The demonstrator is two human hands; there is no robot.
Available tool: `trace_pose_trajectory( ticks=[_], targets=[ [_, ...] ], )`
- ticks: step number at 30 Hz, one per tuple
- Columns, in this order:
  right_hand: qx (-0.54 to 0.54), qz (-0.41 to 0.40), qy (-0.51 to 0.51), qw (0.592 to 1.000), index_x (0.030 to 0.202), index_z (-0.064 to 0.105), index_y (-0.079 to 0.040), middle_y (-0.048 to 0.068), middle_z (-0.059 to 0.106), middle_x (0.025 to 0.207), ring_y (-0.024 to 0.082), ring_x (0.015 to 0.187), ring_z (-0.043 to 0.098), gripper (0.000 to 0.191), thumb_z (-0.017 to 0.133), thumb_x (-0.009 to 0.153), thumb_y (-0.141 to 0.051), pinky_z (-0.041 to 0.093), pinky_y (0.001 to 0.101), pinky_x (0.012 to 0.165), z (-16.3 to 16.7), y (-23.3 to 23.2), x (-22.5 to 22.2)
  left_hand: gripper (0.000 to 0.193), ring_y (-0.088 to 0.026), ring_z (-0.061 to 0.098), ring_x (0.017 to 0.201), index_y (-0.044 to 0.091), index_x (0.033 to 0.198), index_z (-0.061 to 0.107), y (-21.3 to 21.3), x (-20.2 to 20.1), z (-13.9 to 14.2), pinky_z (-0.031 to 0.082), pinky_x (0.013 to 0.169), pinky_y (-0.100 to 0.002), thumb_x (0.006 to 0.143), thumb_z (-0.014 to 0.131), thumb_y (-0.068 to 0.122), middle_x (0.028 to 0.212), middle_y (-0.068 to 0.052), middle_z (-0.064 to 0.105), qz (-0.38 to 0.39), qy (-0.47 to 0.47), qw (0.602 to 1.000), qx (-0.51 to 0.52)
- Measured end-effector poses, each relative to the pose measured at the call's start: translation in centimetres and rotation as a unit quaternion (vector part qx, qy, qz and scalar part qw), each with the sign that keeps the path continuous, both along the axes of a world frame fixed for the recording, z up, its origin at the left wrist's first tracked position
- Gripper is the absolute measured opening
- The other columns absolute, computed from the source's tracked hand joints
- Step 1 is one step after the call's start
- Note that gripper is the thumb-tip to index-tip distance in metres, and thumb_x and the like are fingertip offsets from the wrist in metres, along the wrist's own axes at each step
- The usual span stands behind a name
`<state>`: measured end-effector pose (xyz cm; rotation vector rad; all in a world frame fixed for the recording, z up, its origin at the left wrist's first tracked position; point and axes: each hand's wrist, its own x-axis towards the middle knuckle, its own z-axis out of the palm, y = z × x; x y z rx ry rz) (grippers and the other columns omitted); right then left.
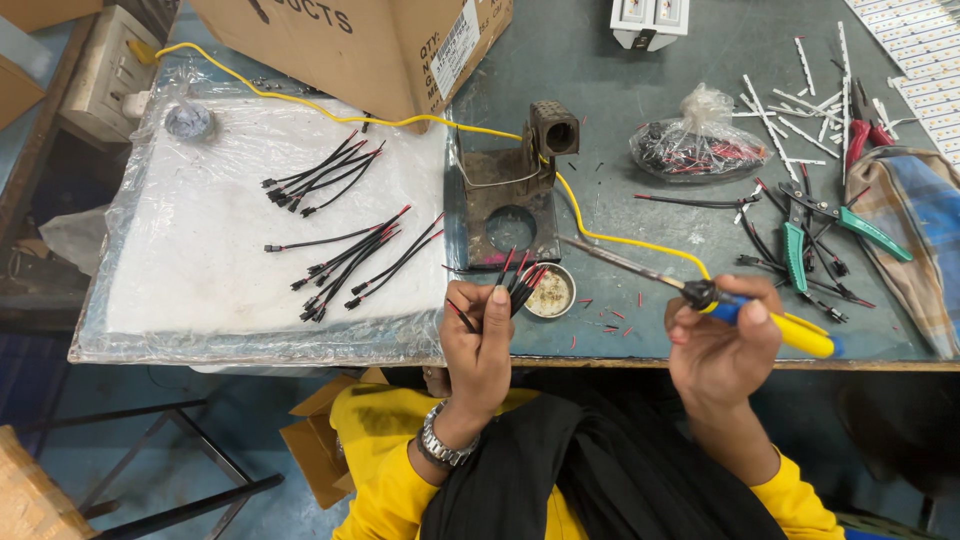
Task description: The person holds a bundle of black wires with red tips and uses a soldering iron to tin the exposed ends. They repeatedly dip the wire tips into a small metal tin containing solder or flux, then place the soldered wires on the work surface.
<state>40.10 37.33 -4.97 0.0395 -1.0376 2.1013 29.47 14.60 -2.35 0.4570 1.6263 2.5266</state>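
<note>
left hand (480,345) pinches our wires (515,280) | light, floppy; grip near ends | right hand (720,335) closed on iron (700,290)

Grey-green worktable (620,60) above a bluish floor (250,440), perhaps concrete.

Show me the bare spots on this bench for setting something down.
Free: the white pad left of the wire bundles, and the grey tabletop between the cardboard box and bagged wires. Crowded: the right side around the green cutters.
</note>
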Motion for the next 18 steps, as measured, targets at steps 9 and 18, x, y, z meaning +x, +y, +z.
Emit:
trace_pose_trajectory(
  ticks=[9, 18],
  targets=[
    [-0.138, 0.069, -0.053, 0.987, 0.118, 0.067, -0.002, 0.012, 0.070, 0.088, 0.019, 0.068, 0.060, 0.032, 0.055, 0.111, -0.031, 0.043, 0.0300, 0.063, 0.1, -0.2, -0.4, 0.020, -0.004, 0.035, 0.054, 0.008, 0.103, 0.048, -0.1, -0.3, -0.7, 0.027, 0.049, -0.021, 0.112, 0.050, 0.026, 0.069, 0.004, 0.045, -0.141, -0.066, 0.983, 0.097],
    [-0.120, 0.086, -0.061, 0.987, 0.116, 0.067, -0.004, 0.013, 0.070, 0.084, 0.020, 0.067, 0.058, 0.032, 0.053, 0.111, -0.032, 0.043, 0.0323, 0.065, 0.3, -1.3, -0.3, 0.025, -0.008, 0.035, 0.050, 0.012, 0.097, 0.044, 0.2, -0.3, -1.1, 0.028, 0.049, -0.025, 0.112, 0.049, 0.030, 0.061, -0.001, 0.044, -0.227, -0.111, 0.956, 0.152]
  ],
)
